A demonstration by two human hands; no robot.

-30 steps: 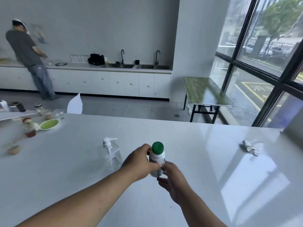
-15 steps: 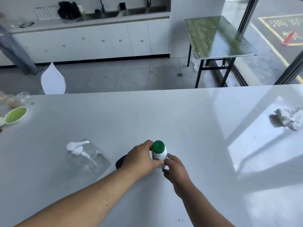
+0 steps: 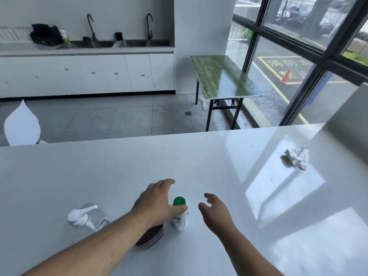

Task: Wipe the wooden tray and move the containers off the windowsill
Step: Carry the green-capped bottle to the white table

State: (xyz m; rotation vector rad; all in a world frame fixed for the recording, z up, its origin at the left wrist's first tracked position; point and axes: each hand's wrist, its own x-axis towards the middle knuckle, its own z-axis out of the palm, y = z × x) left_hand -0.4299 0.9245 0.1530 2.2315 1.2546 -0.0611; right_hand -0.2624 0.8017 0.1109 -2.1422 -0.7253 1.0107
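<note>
A small white bottle with a green cap (image 3: 180,214) stands upright on the white table (image 3: 199,156), near its front edge. My left hand (image 3: 157,202) hovers just left of it with fingers spread, the thumb resting against the bottle's neck. My right hand (image 3: 216,211) is open a little to the right of the bottle, not touching it. A low round container with a dark red lid (image 3: 152,236) sits partly hidden under my left wrist. A clear pump bottle (image 3: 87,218) stands further left.
A crumpled white tissue (image 3: 294,160) lies at the table's right. Beyond the table are a white chair back (image 3: 22,124), a folding table (image 3: 223,76) by the large window, and a counter with two sinks (image 3: 119,43).
Both hands have come off the green-capped bottle, which now stands on the table. My right hand moved away to the right. The view tilted up again.
</note>
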